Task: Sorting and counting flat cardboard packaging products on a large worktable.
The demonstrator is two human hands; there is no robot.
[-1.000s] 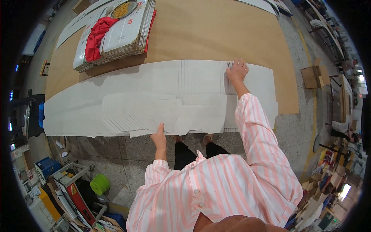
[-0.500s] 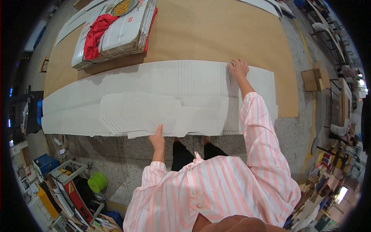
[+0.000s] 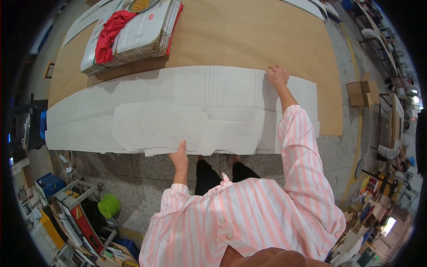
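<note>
Several flat white cardboard sheets (image 3: 169, 84) lie overlapped, their edges staggered like steps, along the near side of a large brown board surface (image 3: 249, 35). My left hand (image 3: 179, 161) pinches their near edge, thumb on top of the smaller layered pieces (image 3: 151, 122); its other fingers are hidden beneath. Across the sheets, my right hand (image 3: 278, 76) is at the far edge, right of middle, with its fingers bent over that edge and closed on it.
At the back left stands a tied stack of folded cartons (image 3: 142, 38), bearing a red cloth (image 3: 110, 35) and a bowl of yellow bands (image 3: 140, 5). A green bucket (image 3: 109, 205) and a metal-framed cart (image 3: 82, 196) are on the floor at left. An open brown carton (image 3: 360, 92) lies at right.
My right hand has shifted slightly rightward along the far edge of the sheets. My left hand keeps its hold on the near edge; the sheets look nearly unmoved.
</note>
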